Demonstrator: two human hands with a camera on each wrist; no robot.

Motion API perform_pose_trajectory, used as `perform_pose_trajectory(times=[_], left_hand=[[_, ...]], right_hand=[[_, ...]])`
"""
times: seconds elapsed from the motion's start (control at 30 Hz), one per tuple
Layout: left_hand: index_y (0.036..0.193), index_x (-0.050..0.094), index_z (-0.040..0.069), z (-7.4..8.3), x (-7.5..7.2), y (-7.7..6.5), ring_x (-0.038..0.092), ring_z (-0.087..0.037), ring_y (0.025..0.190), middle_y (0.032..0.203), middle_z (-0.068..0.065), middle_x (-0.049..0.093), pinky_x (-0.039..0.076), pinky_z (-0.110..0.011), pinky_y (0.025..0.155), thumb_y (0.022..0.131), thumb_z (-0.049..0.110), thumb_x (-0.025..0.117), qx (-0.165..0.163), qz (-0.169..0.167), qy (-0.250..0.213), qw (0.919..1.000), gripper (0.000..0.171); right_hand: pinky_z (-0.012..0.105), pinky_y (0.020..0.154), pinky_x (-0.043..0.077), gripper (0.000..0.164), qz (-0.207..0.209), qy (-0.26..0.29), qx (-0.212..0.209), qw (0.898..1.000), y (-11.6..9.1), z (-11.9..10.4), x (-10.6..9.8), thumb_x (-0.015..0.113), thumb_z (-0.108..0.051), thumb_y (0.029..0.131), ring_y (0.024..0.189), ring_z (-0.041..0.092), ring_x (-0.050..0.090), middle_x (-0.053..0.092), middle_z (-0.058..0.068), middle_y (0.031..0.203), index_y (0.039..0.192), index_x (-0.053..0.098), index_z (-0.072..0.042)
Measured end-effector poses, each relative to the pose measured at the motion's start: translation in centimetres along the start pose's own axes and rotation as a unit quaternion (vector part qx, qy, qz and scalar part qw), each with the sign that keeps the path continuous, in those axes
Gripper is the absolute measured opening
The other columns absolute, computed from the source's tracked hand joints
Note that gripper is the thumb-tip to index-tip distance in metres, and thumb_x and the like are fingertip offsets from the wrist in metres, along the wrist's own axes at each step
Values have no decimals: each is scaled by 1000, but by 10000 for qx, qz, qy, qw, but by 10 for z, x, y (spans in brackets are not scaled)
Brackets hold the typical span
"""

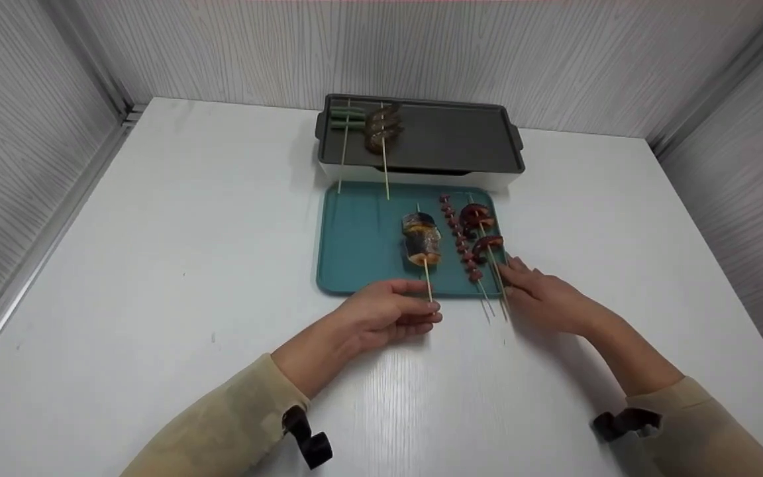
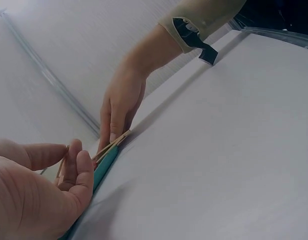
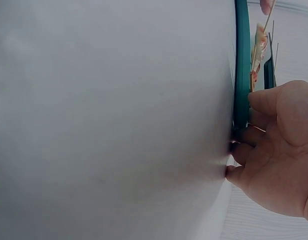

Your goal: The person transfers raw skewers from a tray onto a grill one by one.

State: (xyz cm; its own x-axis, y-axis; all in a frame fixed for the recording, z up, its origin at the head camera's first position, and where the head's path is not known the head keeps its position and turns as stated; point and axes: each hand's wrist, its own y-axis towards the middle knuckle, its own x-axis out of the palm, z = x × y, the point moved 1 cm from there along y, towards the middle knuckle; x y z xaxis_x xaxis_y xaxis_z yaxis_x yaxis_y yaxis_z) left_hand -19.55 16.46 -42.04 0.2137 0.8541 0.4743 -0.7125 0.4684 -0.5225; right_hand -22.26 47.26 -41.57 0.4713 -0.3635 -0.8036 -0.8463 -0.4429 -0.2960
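Observation:
My left hand [image 1: 388,315] pinches the bare lower end of a skewer [image 1: 422,242] with browned, dark-skinned chunks, held over the teal tray [image 1: 361,265]. My right hand [image 1: 547,301] is at the tray's right front corner. Its thumb [image 3: 264,100] lies at the rim and the other fingers curl against the outer side in the right wrist view. Close by that thumb, a skewer with red-brown curled pieces [image 1: 477,216] lies along the tray's right side. Left of it is a skewer of small red pieces [image 1: 459,242]. Both sticks poke past the front rim.
Behind the tray stands a dark grill plate [image 1: 454,136] on a white base. At its left lie a skewer of green pieces [image 1: 347,119] and one with a brown, ridged piece [image 1: 381,129], their sticks overhanging the tray. Pale panels [image 1: 222,53] enclose the white table [image 1: 222,232].

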Motion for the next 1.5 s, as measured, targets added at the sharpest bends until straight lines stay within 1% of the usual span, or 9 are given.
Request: perform_pose_trajectory(times=[0.17,0.4,0.57,0.67,0.8,0.9,1.2,1.3,1.5], left_hand=[[151,54,-1,3,-3,-2,77,-22,94,127,-26,70,61,-38,93,98,-4,72,-2,-27,16,10000,56],[151,56,0,5,-6,-2,76,-19,90,125,-26,72,61,-34,88,99,-5,71,42,-99,111,9999,55],[151,58,1,4,-7,0,77,-18,87,117,-23,75,61,-34,86,98,-6,71,48,-76,144,9999,55],[150,59,1,5,-8,0,77,-18,85,112,-22,77,62,-34,86,98,-7,71,44,-65,159,9998,54],[150,59,2,7,-6,-1,77,-17,84,116,-24,76,62,-33,85,98,-7,71,20,-65,197,9998,54],[150,60,3,7,-6,-1,77,-17,83,117,-24,76,62,-32,84,98,-6,72,25,-75,269,9996,55],[151,59,3,9,0,-3,77,-16,83,110,-22,78,62,-33,85,98,-7,71,79,-219,423,9988,55],[152,58,3,11,1,-5,77,-16,83,108,-21,78,62,-33,85,97,-7,71,123,-261,504,9983,57],[153,56,4,16,3,-10,77,-16,85,114,-23,77,62,-34,88,99,-5,71,280,-344,796,9958,57]], right_hand=[[62,127,14,58,1,14,25,10000,1,0,0,41,-32,117,161,40,13,18,20,174,167,29,-5],[61,127,13,57,-13,29,32,10000,1,2,0,41,-30,117,161,39,12,17,19,174,166,29,-4],[62,127,13,58,-3,44,-17,10000,2,2,0,42,-31,117,161,40,12,18,20,174,166,30,-4],[61,127,13,58,-15,49,37,10000,2,3,0,42,-31,117,161,39,12,17,19,174,167,29,-5],[59,128,13,58,-65,85,165,9998,2,3,1,40,-32,117,162,35,11,16,16,175,168,27,-7],[59,128,13,58,-71,97,168,9998,2,2,1,39,-33,117,162,35,11,16,16,175,168,27,-8],[61,127,13,58,-60,88,117,9999,0,0,0,40,-33,117,162,37,12,16,17,175,167,28,-6],[61,127,13,58,-50,87,90,9999,1,1,0,40,-33,117,162,37,12,17,17,175,167,28,-6],[61,127,13,58,-48,104,98,9999,1,1,0,41,-32,117,162,37,11,16,18,175,167,28,-6]])
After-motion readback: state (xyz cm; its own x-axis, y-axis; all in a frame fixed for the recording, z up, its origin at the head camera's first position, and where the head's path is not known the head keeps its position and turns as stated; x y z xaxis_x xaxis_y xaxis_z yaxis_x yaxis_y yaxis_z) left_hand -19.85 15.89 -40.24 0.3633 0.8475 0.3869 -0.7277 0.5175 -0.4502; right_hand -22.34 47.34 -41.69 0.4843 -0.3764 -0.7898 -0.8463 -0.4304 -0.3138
